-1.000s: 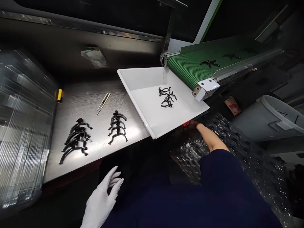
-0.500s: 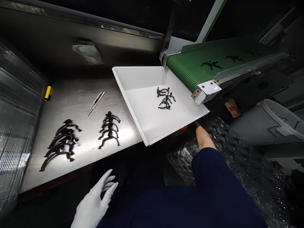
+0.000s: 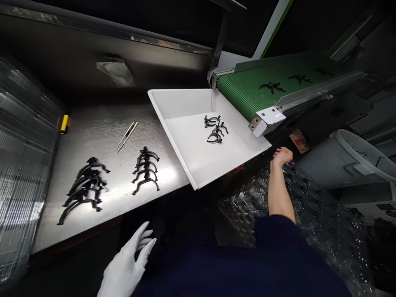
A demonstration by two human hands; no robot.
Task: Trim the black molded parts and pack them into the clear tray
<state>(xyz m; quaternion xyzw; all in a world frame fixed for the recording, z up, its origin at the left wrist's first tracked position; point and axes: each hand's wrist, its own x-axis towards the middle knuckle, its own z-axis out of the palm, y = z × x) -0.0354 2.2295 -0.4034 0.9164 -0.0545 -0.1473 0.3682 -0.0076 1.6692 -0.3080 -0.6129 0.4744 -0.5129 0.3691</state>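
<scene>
White-gloved left hand (image 3: 125,264) hangs below the edge of the bench (image 3: 93,132), its fingers spread and slightly curved, holding nothing. Bare right hand (image 3: 281,156), reaching out of a navy sleeve (image 3: 275,235), is raised just past the corner of the white tray (image 3: 185,99). Its fingers are loosely bunched, and whether they pinch anything is too small to tell. Below that forearm lies a heap of clear blister trays (image 3: 247,210), which look thin and light, apt to flex and crackle, and best taken by a rim.

Black moulded pieces (image 3: 215,129) lie in a small cluster on the white tray's floor, well apart from both hands. Others lie in two rows on the bench, the nearer row (image 3: 145,171) just beside the tray and the farther row (image 3: 85,189) to its left, while a few sit on the green conveyor belt (image 3: 247,93). They look light and stiff yet springy, with thin curved arms that could snag one another, so the central spine seems the safest hold. Fine tweezers (image 3: 127,137) lie just above the nearer row. A yellow object (image 3: 64,124) sits at the bench's far side, beside a stack of clear trays (image 3: 24,165).
</scene>
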